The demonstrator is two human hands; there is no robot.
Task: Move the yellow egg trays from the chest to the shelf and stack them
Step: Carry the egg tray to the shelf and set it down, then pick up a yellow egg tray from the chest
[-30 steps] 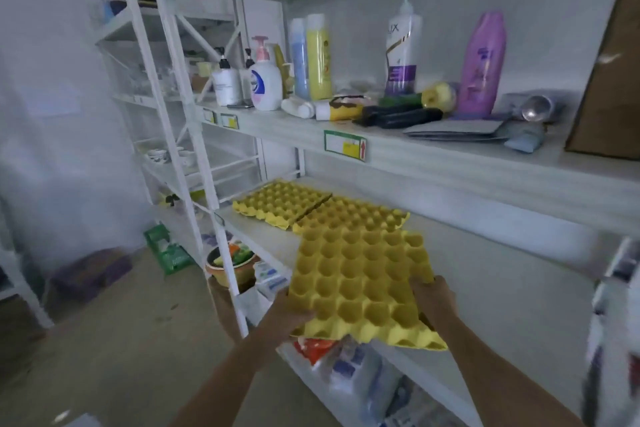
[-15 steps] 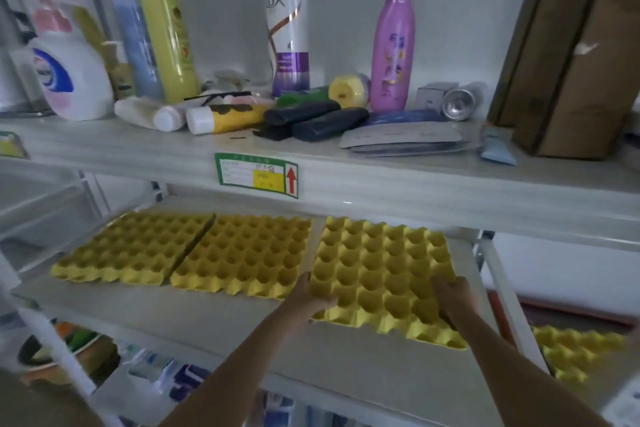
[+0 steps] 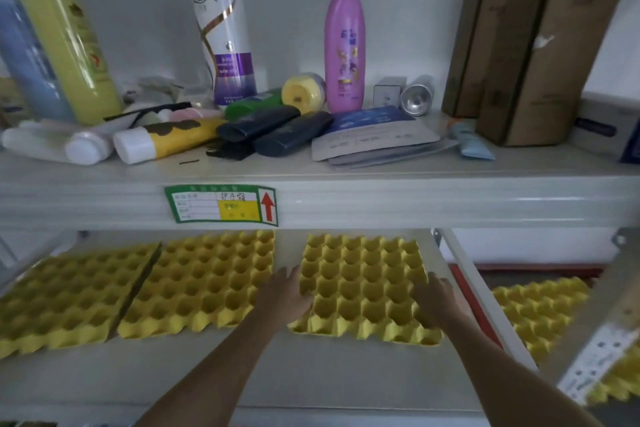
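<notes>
Yellow tray [image 3: 363, 288] lies flat on the shelf [image 3: 311, 378], apart from two trays [image 3: 138, 288] at its left. We bracket it: left hand [image 3: 282, 291] and right hand [image 3: 436, 295] press its side edges with fingers nearly straight, clasping nothing, probably to square it. More trays [image 3: 540, 305] wait lower right. None looks stacked yet.

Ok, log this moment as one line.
third tray flat on shelf | left hand, right hand at its sides | two trays beside, unstacked
</notes>
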